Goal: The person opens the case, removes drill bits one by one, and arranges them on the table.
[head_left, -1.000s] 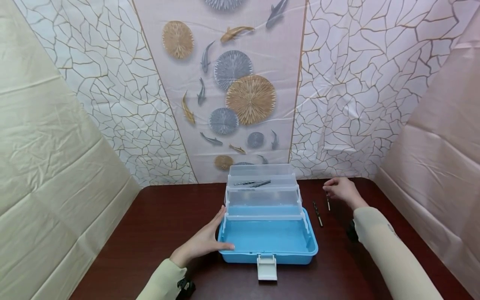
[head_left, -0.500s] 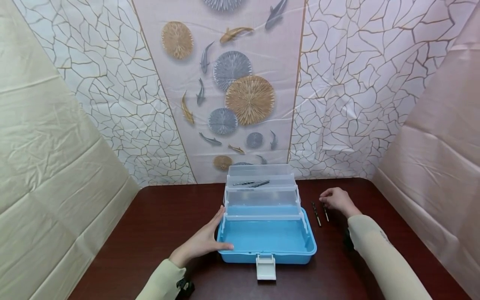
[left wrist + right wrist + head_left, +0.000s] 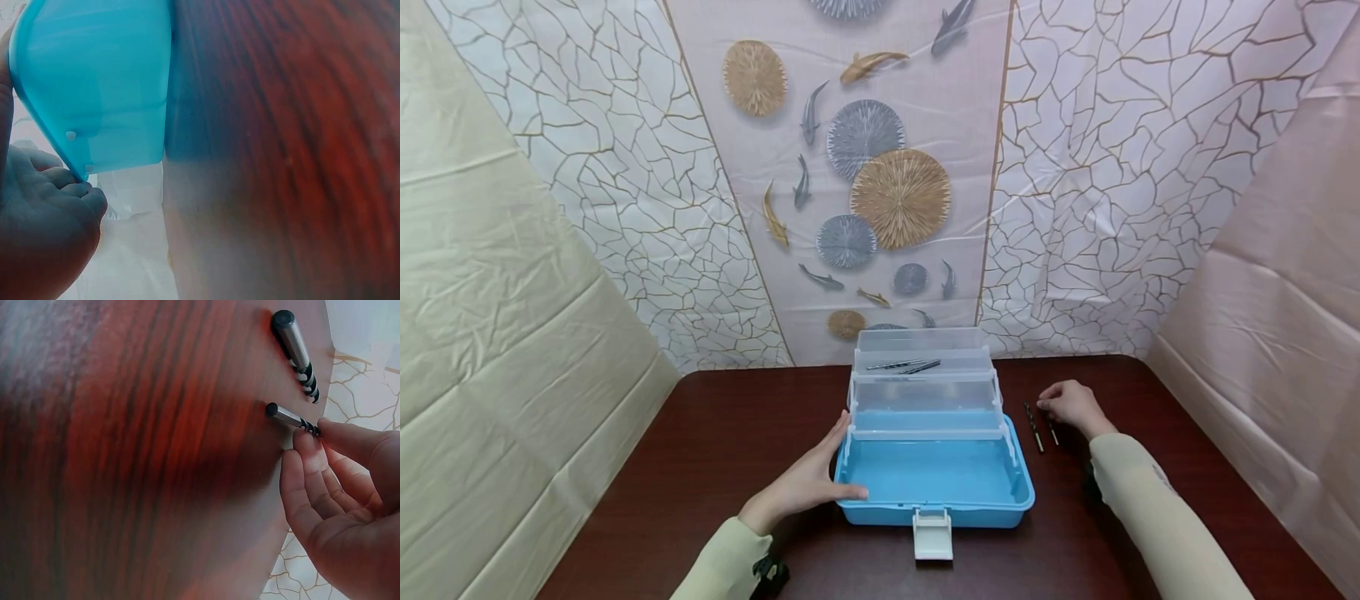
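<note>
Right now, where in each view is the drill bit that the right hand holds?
Head: the drill bit is right of the blue box, pinched by the right hand.
Left wrist: not in it.
Right wrist: drill bit right of centre, above the middle.
Shared by all: the reddish table.

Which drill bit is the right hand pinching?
The outer drill bit right of the blue toolbox: the right hand grips it. The inner drill bit lies untouched on the table; other bits rest in a clear tray.
</note>
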Available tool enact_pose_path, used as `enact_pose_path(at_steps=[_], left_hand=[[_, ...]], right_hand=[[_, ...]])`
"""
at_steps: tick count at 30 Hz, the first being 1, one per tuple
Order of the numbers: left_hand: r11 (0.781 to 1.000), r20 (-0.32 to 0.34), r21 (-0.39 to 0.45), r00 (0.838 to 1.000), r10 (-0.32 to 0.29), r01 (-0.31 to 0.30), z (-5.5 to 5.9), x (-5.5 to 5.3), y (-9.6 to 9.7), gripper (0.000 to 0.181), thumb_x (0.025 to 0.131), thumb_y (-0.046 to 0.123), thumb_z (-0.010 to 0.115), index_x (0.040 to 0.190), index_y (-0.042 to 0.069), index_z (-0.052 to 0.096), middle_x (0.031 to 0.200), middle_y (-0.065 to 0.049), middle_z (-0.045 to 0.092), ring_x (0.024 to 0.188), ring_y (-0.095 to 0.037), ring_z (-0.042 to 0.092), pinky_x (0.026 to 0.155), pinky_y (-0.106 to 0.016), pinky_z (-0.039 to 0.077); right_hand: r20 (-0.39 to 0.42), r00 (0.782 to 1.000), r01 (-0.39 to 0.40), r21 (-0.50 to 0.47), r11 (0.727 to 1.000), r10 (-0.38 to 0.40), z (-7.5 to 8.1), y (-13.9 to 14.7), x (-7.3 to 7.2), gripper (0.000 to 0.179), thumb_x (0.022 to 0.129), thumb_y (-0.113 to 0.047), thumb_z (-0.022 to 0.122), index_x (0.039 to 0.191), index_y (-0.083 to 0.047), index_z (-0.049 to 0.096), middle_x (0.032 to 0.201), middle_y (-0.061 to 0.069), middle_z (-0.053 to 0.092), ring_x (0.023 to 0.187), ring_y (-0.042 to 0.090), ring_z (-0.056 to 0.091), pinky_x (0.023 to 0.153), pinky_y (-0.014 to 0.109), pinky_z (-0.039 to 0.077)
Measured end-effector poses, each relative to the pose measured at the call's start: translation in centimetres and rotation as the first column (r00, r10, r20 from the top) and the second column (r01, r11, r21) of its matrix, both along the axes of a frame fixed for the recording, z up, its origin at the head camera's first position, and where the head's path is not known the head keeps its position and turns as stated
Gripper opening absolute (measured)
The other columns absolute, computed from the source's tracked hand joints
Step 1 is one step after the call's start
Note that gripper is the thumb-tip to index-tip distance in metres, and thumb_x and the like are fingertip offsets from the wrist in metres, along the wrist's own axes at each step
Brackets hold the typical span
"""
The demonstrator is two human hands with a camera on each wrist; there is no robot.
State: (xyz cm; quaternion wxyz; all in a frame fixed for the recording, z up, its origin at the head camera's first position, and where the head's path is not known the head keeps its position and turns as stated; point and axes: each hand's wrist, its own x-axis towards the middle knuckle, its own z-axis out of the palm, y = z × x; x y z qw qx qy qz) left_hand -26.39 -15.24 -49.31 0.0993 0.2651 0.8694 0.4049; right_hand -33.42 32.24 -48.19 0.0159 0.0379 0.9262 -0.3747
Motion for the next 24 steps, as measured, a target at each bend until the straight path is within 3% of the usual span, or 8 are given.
enact_pose_path(at_steps=[13, 24], left_hand=[[1.0, -0.003, 0.0, 1.0, -0.003, 0.003, 0.0, -0.1, 0.1, 0.113, 0.084, 0.041, 0.083, 0.163, 0.029, 0.003, 0.169, -0.004, -0.004, 0.153, -0.026, 0.006, 0.115, -0.06, 0.025], [1.0, 0.004, -0.004, 1.0, 0.0, 0.0, 0.0, 0.0, 0.0, 0.113, 0.084, 0.042, 0.083, 0.163, 0.027, 0.002, 0.168, 0.006, -0.006, 0.153, -0.026, 0.006, 0.115, -0.059, 0.026]], right_hand=[[-0.004, 1.0, 0.019, 0.032, 0.999, -0.019, -0.6, -0.3, -0.2, 0.019, 0.097, -0.007, 0.064, 0.105, 0.01, 0.07, 0.082, 0.013, 0.066, 0.072, 0.021, 0.06, 0.063, 0.033, 0.05], [-0.005, 1.0, 0.013, 0.033, 0.999, -0.013, -1.1, -0.2, -0.2, 0.019, 0.097, -0.006, 0.064, 0.105, 0.01, 0.07, 0.086, 0.014, 0.067, 0.076, 0.023, 0.061, 0.064, 0.035, 0.051]])
